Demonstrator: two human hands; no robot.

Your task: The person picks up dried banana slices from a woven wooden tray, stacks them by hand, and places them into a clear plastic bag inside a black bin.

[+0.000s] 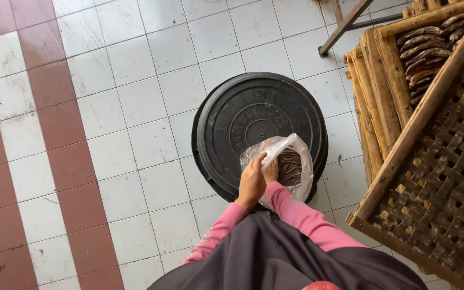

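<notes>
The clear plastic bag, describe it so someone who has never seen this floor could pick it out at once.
On the white tiled floor lies a round black lid. The clear plastic bag sits on its near right edge, with both hands at its mouth. It alone is see-through, showing stacked dark brown discs inside.

The right hand [271,171] is mostly hidden: it sits behind the left hand [252,182] and goes into the clear plastic bag [296,161], so its fingers cannot be seen. The brown flat pieces [289,165] inside the bag are too blurry to tell what they are. The bag covers part of the round black lid [243,118], and the raised letters on the lid are too small to read. The woven bamboo rack [436,177] is cut off by the right edge. The dark curved pieces [425,48] stacked behind it are partly hidden by wood. The wooden legs [345,24] at the top are cut off too.
</notes>
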